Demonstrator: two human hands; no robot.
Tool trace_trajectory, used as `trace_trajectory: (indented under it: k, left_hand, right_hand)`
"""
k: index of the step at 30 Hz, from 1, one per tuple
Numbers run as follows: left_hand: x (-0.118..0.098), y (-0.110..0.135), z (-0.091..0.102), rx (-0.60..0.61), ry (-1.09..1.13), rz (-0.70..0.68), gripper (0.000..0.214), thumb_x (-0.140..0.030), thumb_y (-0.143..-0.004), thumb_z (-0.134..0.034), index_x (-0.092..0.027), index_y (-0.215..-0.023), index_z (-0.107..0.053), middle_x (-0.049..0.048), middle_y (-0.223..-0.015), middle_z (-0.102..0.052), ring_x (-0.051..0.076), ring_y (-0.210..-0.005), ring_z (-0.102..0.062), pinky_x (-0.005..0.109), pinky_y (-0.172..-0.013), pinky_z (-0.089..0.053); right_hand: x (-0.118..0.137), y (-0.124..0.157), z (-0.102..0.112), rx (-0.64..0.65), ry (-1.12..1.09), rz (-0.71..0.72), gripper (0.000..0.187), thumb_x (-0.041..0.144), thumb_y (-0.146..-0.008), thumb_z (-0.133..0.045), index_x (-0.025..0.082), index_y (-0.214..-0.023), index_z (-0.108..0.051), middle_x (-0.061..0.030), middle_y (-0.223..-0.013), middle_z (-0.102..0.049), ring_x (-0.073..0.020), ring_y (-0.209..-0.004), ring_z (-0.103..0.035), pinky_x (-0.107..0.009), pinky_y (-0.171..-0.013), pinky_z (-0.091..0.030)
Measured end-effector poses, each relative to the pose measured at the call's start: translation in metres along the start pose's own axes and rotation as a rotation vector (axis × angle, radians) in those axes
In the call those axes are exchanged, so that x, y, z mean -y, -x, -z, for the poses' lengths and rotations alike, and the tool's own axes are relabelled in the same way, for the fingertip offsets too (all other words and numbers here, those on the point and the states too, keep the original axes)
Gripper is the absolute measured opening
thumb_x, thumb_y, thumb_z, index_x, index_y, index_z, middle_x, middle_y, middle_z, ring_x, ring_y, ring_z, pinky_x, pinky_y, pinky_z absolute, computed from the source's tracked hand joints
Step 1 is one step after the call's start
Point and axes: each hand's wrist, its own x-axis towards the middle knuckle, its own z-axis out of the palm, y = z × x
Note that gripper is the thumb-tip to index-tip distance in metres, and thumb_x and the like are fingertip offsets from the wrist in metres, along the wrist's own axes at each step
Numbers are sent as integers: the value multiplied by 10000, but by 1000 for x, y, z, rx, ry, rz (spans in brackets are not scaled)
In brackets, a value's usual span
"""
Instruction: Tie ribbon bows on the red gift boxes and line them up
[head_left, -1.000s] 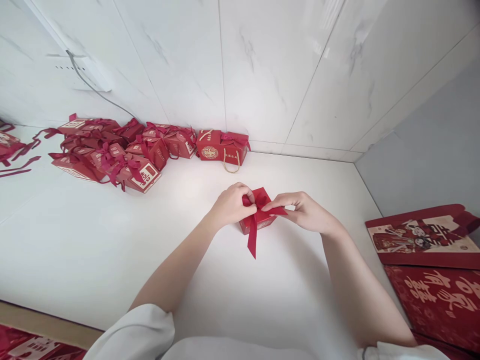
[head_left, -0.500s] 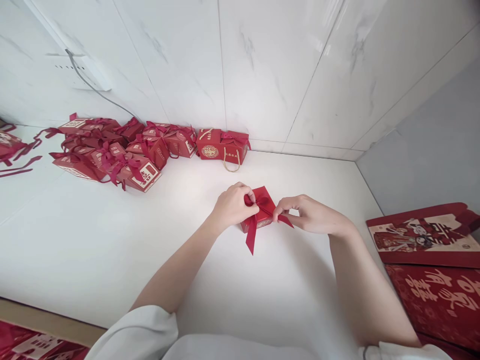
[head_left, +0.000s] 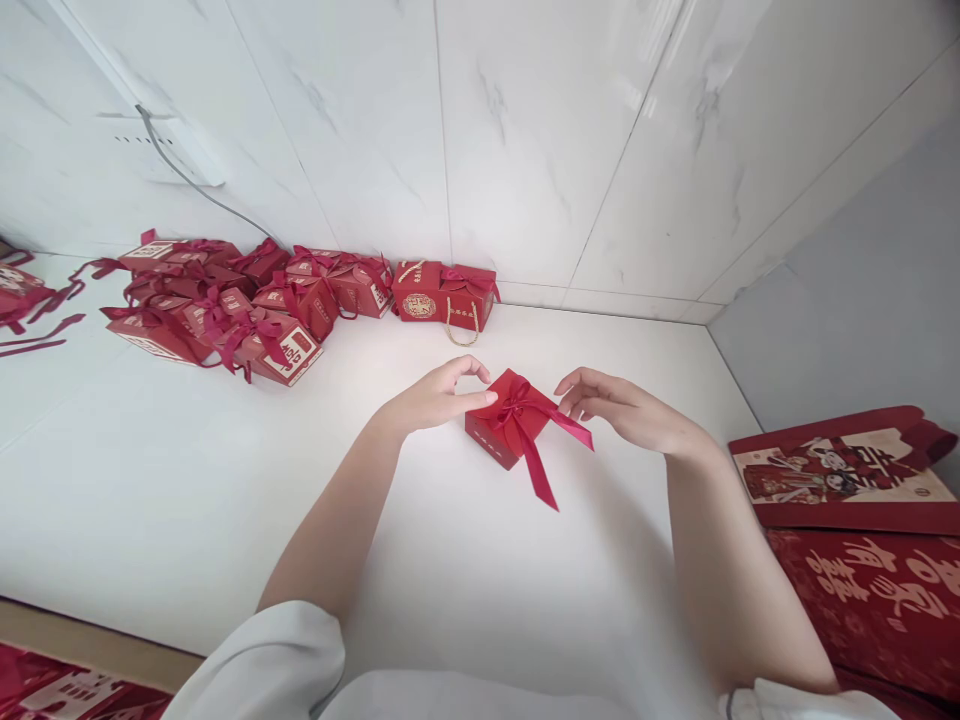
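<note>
A small red gift box [head_left: 491, 432] stands on the white table in front of me, tied on top with a dark red ribbon bow [head_left: 516, 402]. Two long ribbon tails hang from the bow, one toward me and one to the right. My left hand [head_left: 442, 393] is open at the box's left side, its thumb at the top edge and its fingers apart. On the other side, my right hand [head_left: 611, 405] is open beside the right ribbon tail, fingers loosely curved, with nothing held.
Several red ribbon-tied boxes [head_left: 217, 310] are heaped at the back left. Beside them, near the tiled wall, is a red box with gold cord handles [head_left: 442, 297]. Printed red bags [head_left: 847, 470] lie at the right edge. A grey cable [head_left: 196, 187] runs down the wall.
Both hands have let go of the ribbon and opened. My left hand has moved left off the bow. The box has turned, and its front ribbon tail now points down to the right.
</note>
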Motion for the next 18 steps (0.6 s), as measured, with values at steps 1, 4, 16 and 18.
trace_trajectory:
  k: [1, 4, 16, 18]
  left_hand:
    - [-2, 2, 1, -42, -21, 17, 316, -516, -805, -519, -269, -996, -566, 1, -1246, -537, 204, -1108, -530, 348, -945, -420]
    - [-9, 7, -3, -74, -113, 9, 338, -556, -790, -524, -242, -903, -576, 24, -1210, -536, 222, -1098, -521, 363, -929, -426]
    - [-13, 14, -1, -77, -210, -15, 241, -295, -805, -481, -255, -1020, -582, 26, -1162, -563, 202, -1058, -544, 317, -880, -446]
    - [-14, 15, 0, -70, -165, 44, 250, -396, -835, -455, -242, -972, -596, 21, -1061, -607, 191, -957, -577, 307, -818, -458]
  right_hand:
    - [-2, -3, -2, -76, -9, -2, 246, 401, -893, -459, 251, -1034, -594, -36, -1010, -656, -204, -946, -582, -358, -840, -457]
    - [-4, -11, -10, -201, -15, 20, 336, 503, -893, -467, 270, -1111, -576, -48, -1161, -614, -211, -997, -576, -386, -899, -438]
    - [2, -11, -19, -121, 2, 21, 400, 571, -882, -470, 245, -1081, -590, -33, -860, -638, -185, -816, -581, -339, -791, -452]
    - [3, -11, -22, -86, 5, 27, 398, 582, -878, -464, 239, -1020, -608, -38, -912, -632, -191, -853, -578, -348, -812, -451]
